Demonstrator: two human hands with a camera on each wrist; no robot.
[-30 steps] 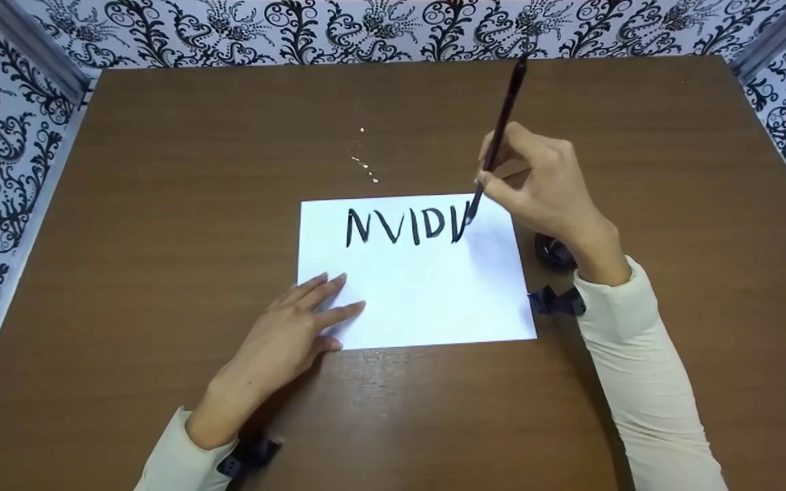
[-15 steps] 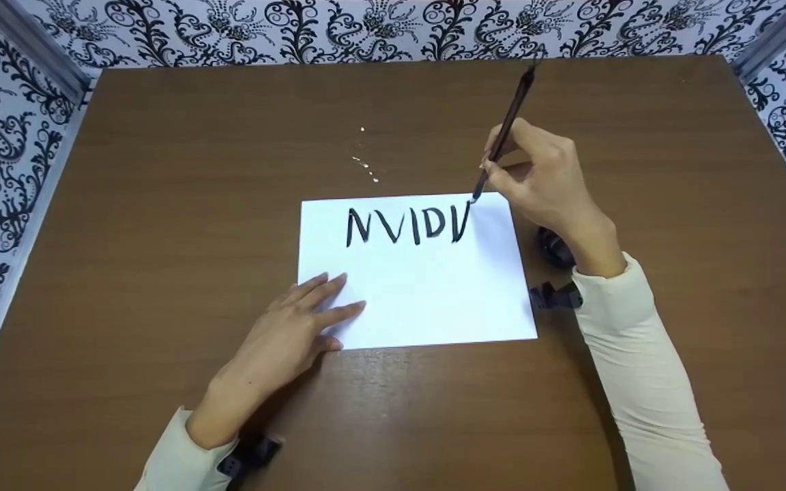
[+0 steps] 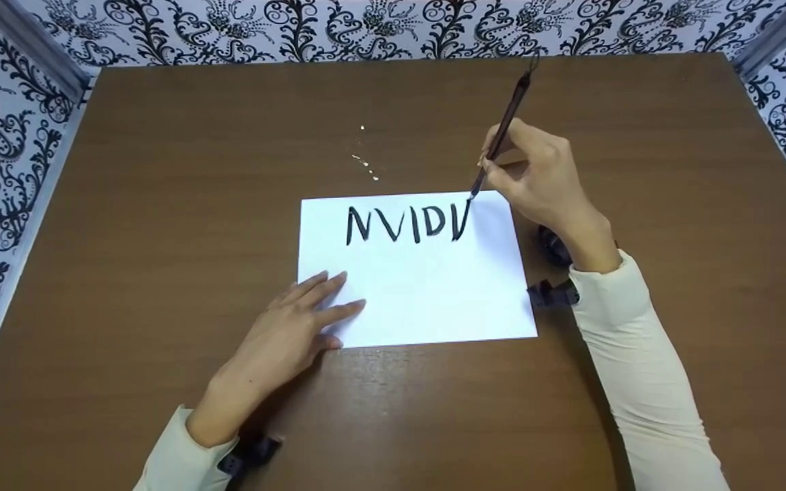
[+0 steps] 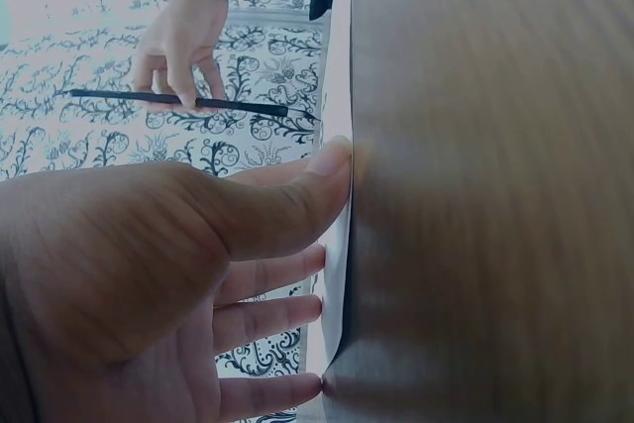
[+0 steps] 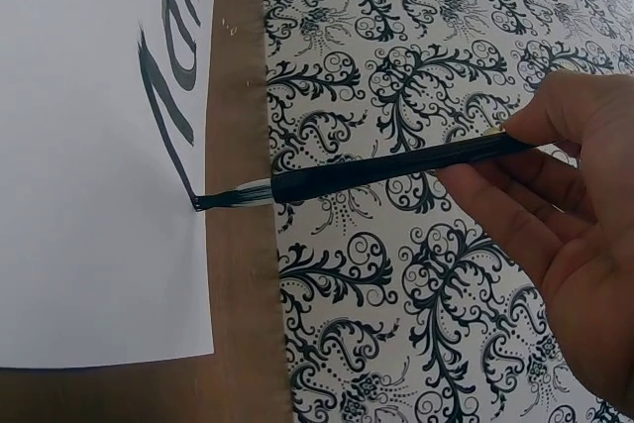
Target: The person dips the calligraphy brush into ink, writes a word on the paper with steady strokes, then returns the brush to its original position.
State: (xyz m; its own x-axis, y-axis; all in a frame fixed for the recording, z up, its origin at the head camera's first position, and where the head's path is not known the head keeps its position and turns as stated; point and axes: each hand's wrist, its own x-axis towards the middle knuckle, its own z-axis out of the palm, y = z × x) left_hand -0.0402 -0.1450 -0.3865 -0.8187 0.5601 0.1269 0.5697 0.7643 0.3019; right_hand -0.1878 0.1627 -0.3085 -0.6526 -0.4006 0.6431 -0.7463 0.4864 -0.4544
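Observation:
A white sheet of paper (image 3: 427, 293) lies on the brown table, with black brushed letters (image 3: 406, 224) reading NVID and then a V-shaped pair of strokes along its upper part. My left hand (image 3: 284, 337) rests with spread fingers on the sheet's lower left corner; its thumb (image 4: 307, 195) lies at the paper's near edge. Between thumb and fingers, my right hand (image 3: 543, 177) pinches a dark-handled paintbrush (image 3: 505, 126). The inked bristles (image 5: 233, 195) meet the paper at the upper end of the last slanting stroke (image 5: 163, 126). A hanging loop tops the handle.
A dark round object (image 3: 553, 245) stands right of the sheet, partly hidden behind the right wrist. Several small white specks (image 3: 364, 164) lie on the table (image 3: 161, 204) beyond the paper. Patterned black-and-white wallpaper (image 3: 379, 31) surrounds the table's far side and both sides.
The right hand has carried the paintbrush away from me, its tip going from beside the last stroke to that stroke's upper end. The left hand has stayed put.

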